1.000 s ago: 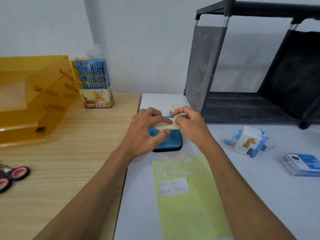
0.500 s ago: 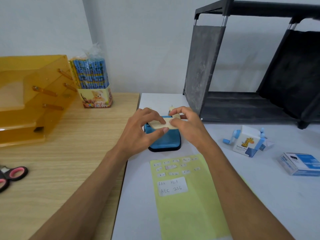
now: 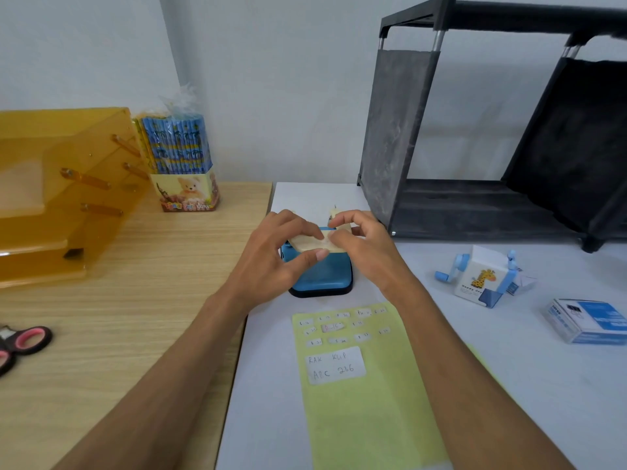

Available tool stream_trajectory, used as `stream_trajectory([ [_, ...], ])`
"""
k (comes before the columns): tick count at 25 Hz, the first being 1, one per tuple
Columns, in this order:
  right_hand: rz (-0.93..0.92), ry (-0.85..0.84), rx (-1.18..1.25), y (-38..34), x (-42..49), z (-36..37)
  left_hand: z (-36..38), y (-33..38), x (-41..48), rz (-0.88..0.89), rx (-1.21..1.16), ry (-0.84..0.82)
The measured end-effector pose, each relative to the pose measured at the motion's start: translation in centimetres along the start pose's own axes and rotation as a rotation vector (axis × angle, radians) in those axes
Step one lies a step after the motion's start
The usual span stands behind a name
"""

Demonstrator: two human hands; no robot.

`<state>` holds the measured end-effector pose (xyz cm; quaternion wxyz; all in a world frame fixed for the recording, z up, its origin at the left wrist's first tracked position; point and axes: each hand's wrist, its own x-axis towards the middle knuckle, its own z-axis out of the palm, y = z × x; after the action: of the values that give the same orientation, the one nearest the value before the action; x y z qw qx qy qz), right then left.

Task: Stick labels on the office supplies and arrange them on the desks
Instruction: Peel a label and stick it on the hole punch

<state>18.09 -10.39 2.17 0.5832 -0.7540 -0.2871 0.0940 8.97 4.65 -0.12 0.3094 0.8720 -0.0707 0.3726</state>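
Observation:
My left hand (image 3: 271, 262) and my right hand (image 3: 368, 252) together hold a small flat cream piece (image 3: 310, 244), just above a blue desk tool with a black base (image 3: 322, 278) on the white desk (image 3: 509, 385). The left thumb and fingers pinch its left part. The right fingertips pinch its right end, where a small white patch shows. In front of the blue tool lies a yellow-green label sheet (image 3: 369, 418). It carries several small white labels (image 3: 334, 327) and one larger handwritten label (image 3: 336, 364).
On the wooden desk (image 3: 118, 317) to the left stand an orange acrylic tray rack (image 3: 61, 198) and a wrapped pencil pack (image 3: 179, 164); pink-handled scissors (image 3: 23, 344) lie at the left edge. At right sit a giraffe sharpener (image 3: 481, 276), a blue-white box (image 3: 587, 320) and a black shelf frame (image 3: 400, 130).
Both hands keep their hold on the cream piece, which has shifted slightly left and tilted over the blue tool. Nothing else has moved.

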Motion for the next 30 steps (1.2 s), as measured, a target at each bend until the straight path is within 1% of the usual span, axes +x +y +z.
stream_trajectory([
  [4, 0.009, -0.014, 0.008, 0.1, 0.06, -0.06, -0.06, -0.1, -0.01, -0.029, -0.013, 0.002],
  [8, 0.014, -0.008, 0.006, 0.11, 0.16, -0.05, 0.03, -0.08, -0.01, 0.011, 0.015, -0.02],
  [13, 0.027, -0.019, 0.003, 0.13, 0.17, -0.19, -0.06, -0.21, 0.05, -0.018, 0.006, -0.02],
  [17, 0.015, -0.012, -0.009, 0.1, 0.15, -0.3, 0.01, -0.18, -0.01, 0.015, 0.014, -0.024],
  [20, 0.028, -0.022, -0.001, 0.14, 0.21, -0.36, -0.01, -0.3, 0.0, -0.014, 0.016, -0.03],
  [25, 0.004, -0.013, -0.003, 0.17, 0.18, -0.33, 0.13, -0.17, 0.04, 0.006, 0.016, -0.007],
  [30, 0.007, 0.01, -0.001, 0.38, 0.4, -0.28, 0.26, -0.1, 0.0, -0.028, 0.009, 0.001],
])
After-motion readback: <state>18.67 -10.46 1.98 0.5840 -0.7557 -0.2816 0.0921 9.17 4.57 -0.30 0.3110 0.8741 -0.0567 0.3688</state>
